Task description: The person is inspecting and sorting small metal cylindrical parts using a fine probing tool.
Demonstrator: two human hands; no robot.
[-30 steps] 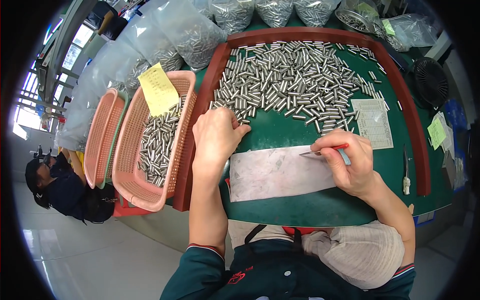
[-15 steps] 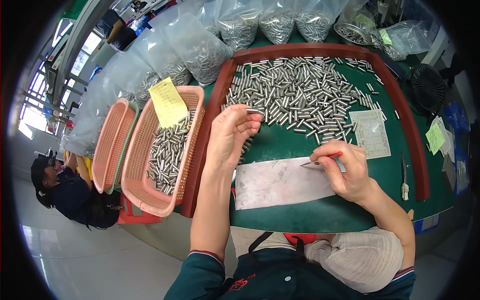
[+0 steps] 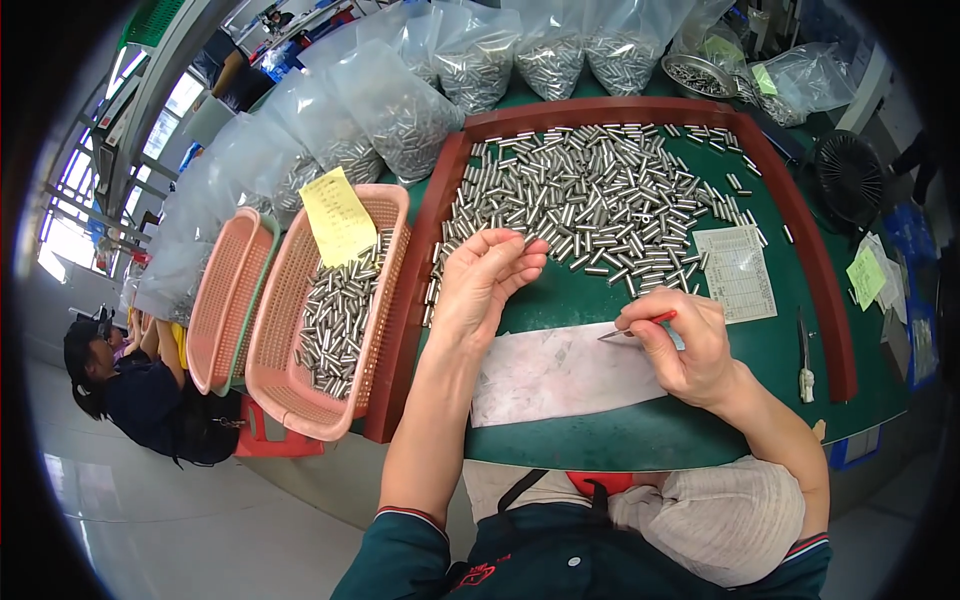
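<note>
My left hand (image 3: pixel 485 285) is raised at the near left edge of a pile of short metal pins (image 3: pixel 590 190). Its thumb and fingers pinch one metal pin (image 3: pixel 530 240), mostly hidden by the fingertips. In my right hand (image 3: pixel 690 345) is a slim pointed tool (image 3: pixel 662 317) with a red handle. Its thin metal tip points left, over a stained white cloth (image 3: pixel 560 375) on the green table. The fingers wrap round the handle, so the tool's exact kind is unclear.
A dark red wooden frame (image 3: pixel 600 105) borders the pile. Left of it stand a pink basket (image 3: pixel 275 300) of pins with a yellow note and another pink basket (image 3: pixel 215 310). Bags of pins (image 3: pixel 470 70) line the back. A printed slip (image 3: pixel 735 275) and black fan (image 3: pixel 850 175) lie right. A person (image 3: pixel 140 390) sits left.
My left hand has moved a little right and nearer to me, and its fingers now cover more of the pin. My right hand with the pointed tool has barely shifted.
</note>
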